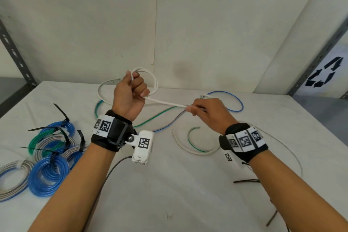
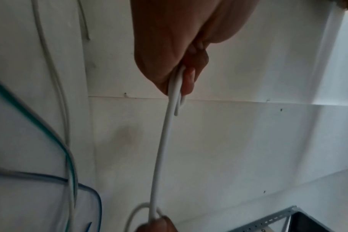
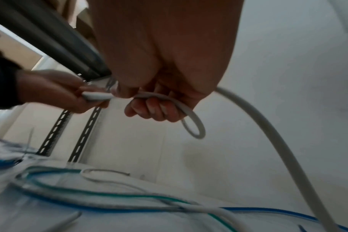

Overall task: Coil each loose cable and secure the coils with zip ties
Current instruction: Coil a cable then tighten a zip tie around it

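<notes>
A white cable is stretched taut between both hands above the table. My left hand is raised and grips a small coil of two or three white loops in its fist. In the left wrist view its fingers curl round the cable, which runs down to the other hand. My right hand pinches the same cable to the right; in the right wrist view its fingers curl round it, and the cable's tail trails down to the table.
Several finished coils tied with black zip ties lie at the table's left. Loose green, blue and white cables sprawl behind and under the hands. Spare black zip ties lie near the right forearm. A wall stands close behind.
</notes>
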